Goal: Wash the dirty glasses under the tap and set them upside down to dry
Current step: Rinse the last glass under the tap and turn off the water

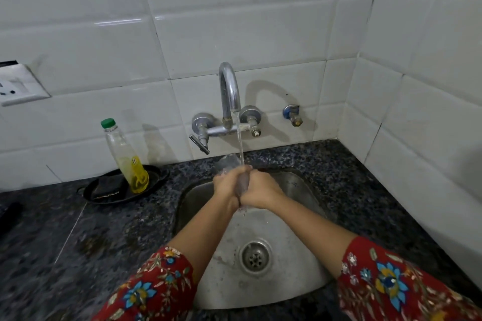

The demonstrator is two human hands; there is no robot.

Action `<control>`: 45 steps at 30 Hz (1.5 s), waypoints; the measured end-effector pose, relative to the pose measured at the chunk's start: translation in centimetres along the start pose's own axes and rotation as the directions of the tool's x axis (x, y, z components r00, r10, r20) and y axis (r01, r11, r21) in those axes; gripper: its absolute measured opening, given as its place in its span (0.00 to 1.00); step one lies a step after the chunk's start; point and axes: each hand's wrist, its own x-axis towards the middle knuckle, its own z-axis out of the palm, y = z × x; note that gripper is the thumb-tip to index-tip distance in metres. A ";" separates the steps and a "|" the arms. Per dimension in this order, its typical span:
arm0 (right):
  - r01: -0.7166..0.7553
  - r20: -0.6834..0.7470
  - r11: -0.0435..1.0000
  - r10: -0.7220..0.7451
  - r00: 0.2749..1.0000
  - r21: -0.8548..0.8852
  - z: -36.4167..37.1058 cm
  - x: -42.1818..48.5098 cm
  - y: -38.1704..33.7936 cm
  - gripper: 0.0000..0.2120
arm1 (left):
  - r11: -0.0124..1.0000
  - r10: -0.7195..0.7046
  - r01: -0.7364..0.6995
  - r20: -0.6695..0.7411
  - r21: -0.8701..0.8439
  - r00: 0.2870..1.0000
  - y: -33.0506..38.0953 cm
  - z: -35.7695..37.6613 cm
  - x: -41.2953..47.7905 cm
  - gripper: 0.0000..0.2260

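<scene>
We are looking down on a dark speckled tabletop with a steel sink set into it. A wall tap is running. Over the sink, the left hand and right hand are both curling round one clear glass, holding it tilted in the water. We are judging this as the rinsing step. Next, the glass is needing draining, turning mouth-down, and a steady wet grip across to the tabletop. A green-capped bottle is standing left, its yellow label too blurred to read.
</scene>
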 end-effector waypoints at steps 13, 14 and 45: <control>-0.093 0.122 0.915 0.048 0.991 0.394 1.0 0.2 0.5 0.14 | 0.998 -0.057 0.056 0.130 0.011 0.990 1.9 -1.1 -0.8 0.16; -0.178 0.308 0.813 -0.002 0.951 0.555 0.2 0.5 1.1 0.11 | 0.995 -0.102 0.098 0.230 0.030 0.968 2.2 -1.7 -1.0 0.13; 0.694 -0.115 0.695 -0.718 0.687 -0.189 -2.7 1.8 3.1 0.19 | 0.941 -0.106 -0.174 0.740 0.291 0.664 2.6 -4.1 -0.6 0.19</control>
